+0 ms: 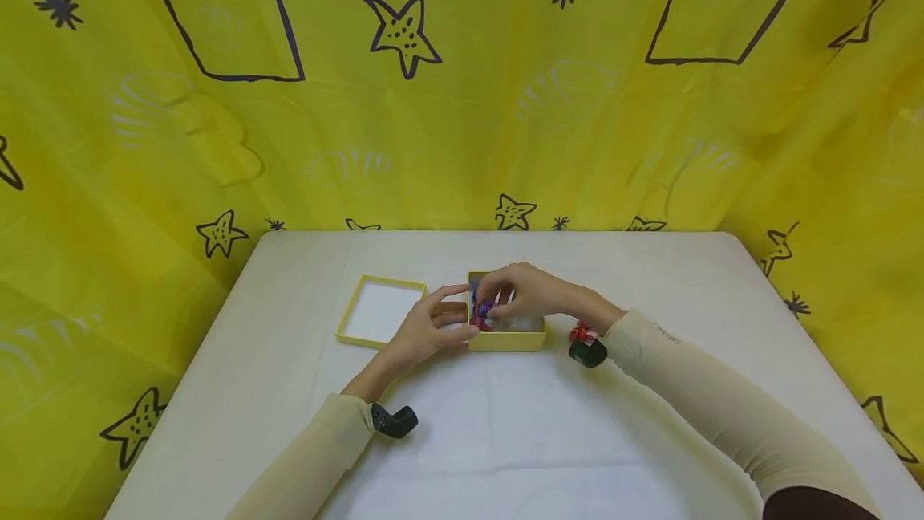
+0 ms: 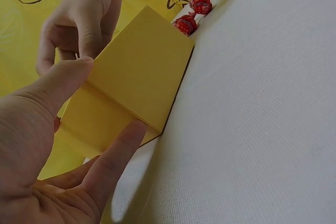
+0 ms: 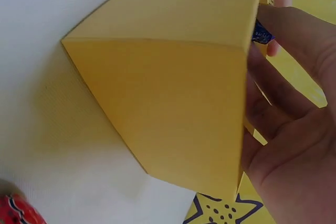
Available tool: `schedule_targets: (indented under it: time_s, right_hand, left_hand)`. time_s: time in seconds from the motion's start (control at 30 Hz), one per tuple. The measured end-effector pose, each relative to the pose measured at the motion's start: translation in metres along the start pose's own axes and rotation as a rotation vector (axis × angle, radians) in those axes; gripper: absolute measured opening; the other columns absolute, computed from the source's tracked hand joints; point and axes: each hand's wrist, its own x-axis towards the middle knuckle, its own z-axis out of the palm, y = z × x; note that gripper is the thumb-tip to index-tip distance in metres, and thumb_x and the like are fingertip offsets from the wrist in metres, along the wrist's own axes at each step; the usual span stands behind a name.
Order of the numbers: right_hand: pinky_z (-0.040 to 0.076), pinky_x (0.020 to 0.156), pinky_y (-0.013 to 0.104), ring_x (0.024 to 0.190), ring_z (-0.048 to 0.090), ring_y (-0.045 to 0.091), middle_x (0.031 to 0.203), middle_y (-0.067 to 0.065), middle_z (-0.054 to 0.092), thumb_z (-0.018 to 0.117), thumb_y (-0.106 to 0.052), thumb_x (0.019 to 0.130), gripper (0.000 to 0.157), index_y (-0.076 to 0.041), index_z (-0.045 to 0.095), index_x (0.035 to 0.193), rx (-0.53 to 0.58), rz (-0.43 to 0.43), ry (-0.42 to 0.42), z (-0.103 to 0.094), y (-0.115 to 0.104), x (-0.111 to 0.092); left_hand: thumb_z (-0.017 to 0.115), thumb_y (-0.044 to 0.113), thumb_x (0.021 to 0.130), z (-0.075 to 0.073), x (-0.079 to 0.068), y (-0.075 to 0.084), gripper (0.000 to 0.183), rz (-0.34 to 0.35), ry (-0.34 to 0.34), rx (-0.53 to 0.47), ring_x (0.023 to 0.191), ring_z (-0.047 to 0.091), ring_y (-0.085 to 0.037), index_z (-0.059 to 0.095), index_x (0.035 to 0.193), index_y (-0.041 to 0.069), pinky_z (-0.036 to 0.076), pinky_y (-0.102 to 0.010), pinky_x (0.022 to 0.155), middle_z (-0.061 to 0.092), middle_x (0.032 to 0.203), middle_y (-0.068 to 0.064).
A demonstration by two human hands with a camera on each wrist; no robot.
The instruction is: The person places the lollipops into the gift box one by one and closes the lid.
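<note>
Yellow fabric (image 1: pixel 462 119) printed with dark starfish is hanging at twelve o'clock and wrapping round towards ten and two, while a white-covered table (image 1: pixel 498 432) is spreading out below it. With twelve at the fabric side, a yellow box (image 1: pixel 507 342) is standing on the table at the centre of the dial, its hollow facing up. At nine o'clock from it a yellow-rimmed lid (image 1: pixel 381 311) is lying white side up, well within reach of the left hand (image 1: pixel 422 331).

That hand is bracing the box from about eight o'clock, fingers fairly straight and spreading wide, with the thumb touching the rim by a corner and a fingertip pressing on the side wall. The right hand (image 1: pixel 530 291) is reaching over the box from two o'clock and dipping inside; its thumb and finger are narrowing on a blue-wrapped item (image 3: pixel 261 34), pinching it at the box's nine o'clock side. Two red-wrapped balls (image 2: pixel 201 5) are resting on the table between three and four o'clock from the box, near the right wrist's black camera (image 1: pixel 588 351).
</note>
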Motion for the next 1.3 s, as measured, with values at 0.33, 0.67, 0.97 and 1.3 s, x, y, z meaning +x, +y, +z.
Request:
schedule_targets:
  time_s: [0.33,0.67,0.97,1.3]
  right_hand:
    - [0.061,0.08,0.028,0.091,0.067,0.014,0.096,-0.004,0.071,0.077,-0.009,0.093,0.016,-0.016,0.072,0.106,0.026,0.007,-0.057,0.01,0.003,0.003]
    - [0.061,0.078,0.027,0.088,0.066,0.015,0.094,-0.002,0.07,0.079,-0.007,0.092,0.016,-0.014,0.071,0.104,0.021,-0.006,-0.067,0.014,0.002,0.005]
    - [0.061,0.076,0.027,0.085,0.066,0.016,0.092,-0.005,0.068,0.08,-0.007,0.09,0.016,-0.017,0.072,0.1,-0.01,-0.002,-0.063,0.016,0.004,0.007]
    - [0.061,0.074,0.029,0.085,0.066,0.018,0.093,-0.005,0.068,0.08,-0.006,0.09,0.015,-0.015,0.072,0.1,-0.002,-0.012,-0.05,0.017,0.003,0.007]
  left_hand:
    - [0.08,0.006,0.09,0.0,0.001,0.0,0.073,-0.003,-0.004,-0.012,0.131,0.056,-0.037,0.046,0.153,0.019,0.063,-0.043,0.084,0.052,0.146,-0.023]
    - [0.081,0.007,0.09,0.0,0.0,0.0,0.074,-0.006,-0.011,-0.021,0.131,0.056,-0.036,0.046,0.153,0.02,0.063,-0.044,0.084,0.051,0.146,-0.023]
    - [0.08,0.007,0.09,-0.001,0.0,-0.001,0.074,-0.003,-0.016,-0.027,0.132,0.055,-0.038,0.045,0.154,0.02,0.063,-0.045,0.085,0.05,0.147,-0.023]
    - [0.08,0.007,0.09,-0.001,0.0,-0.001,0.074,-0.006,-0.015,-0.032,0.132,0.054,-0.038,0.045,0.154,0.02,0.063,-0.045,0.085,0.05,0.147,-0.024]
